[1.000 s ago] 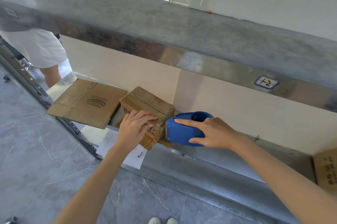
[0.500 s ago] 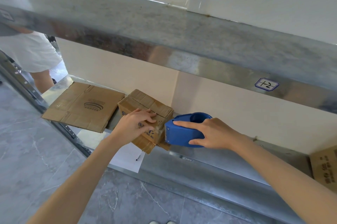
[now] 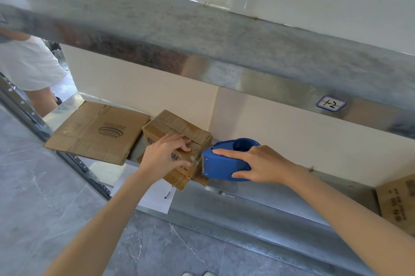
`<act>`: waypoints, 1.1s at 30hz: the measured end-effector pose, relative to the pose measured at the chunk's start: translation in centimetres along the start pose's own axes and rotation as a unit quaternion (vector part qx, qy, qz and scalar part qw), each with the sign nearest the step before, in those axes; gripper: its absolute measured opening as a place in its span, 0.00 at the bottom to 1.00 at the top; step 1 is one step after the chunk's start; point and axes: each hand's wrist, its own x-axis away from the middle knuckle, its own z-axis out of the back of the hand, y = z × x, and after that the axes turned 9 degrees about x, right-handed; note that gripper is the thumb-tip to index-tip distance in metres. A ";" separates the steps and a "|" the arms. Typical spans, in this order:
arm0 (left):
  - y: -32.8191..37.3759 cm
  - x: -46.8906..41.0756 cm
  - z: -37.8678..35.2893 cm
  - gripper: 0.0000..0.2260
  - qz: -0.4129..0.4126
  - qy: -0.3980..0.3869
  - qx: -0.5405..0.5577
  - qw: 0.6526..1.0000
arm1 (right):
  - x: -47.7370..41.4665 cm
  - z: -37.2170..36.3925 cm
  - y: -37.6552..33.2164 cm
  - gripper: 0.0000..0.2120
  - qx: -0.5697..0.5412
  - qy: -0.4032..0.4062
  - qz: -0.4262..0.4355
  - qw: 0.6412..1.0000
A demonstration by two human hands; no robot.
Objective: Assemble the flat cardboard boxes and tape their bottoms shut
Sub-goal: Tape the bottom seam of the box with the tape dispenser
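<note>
A small folded cardboard box (image 3: 173, 125) stands on the metal shelf (image 3: 258, 199), flaps closed on top with a seam between them. My left hand (image 3: 165, 159) presses on its near side and top edge, fingers bent over the box. My right hand (image 3: 258, 164) grips a blue tape dispenser (image 3: 224, 163), index finger stretched along its top. The dispenser's front edge touches the box's right side, where a bit of clear tape shows. A flat cardboard box (image 3: 98, 133) lies on the shelf to the left.
An upper metal shelf (image 3: 224, 51) with a "1-2" label (image 3: 330, 104) hangs overhead. A white paper sheet (image 3: 155, 197) lies under the box's front. Another cardboard box (image 3: 397, 201) sits at the far right. A person in white (image 3: 29, 67) stands at the left.
My left hand has slid a little up the box, fingers now over its top edge. The dispenser stays against the box's right side. The view has shifted slightly.
</note>
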 end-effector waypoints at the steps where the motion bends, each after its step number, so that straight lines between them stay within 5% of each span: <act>1: 0.0 -0.1 -0.3 0.14 -0.003 0.011 -0.004 1.000 | 0.0 0.1 0.0 0.33 0.001 0.001 -0.002 1.000; 11: -0.2 -0.4 0.0 0.14 -0.039 -0.010 -0.037 0.999 | 0.4 1.4 -0.6 0.34 0.037 -0.031 0.004 0.999; 22: 3.8 0.7 -5.8 0.33 0.038 0.091 -0.163 0.982 | 0.7 1.7 0.3 0.35 0.048 -0.019 0.017 0.999; 26: 3.6 1.2 -6.5 0.32 0.034 0.104 -0.093 0.990 | 1.3 1.8 0.5 0.36 0.042 -0.021 0.028 0.999; 33: 1.0 3.4 -4.4 0.29 -0.030 0.017 0.076 0.996 | 1.1 1.2 -1.8 0.34 0.037 0.006 0.063 0.997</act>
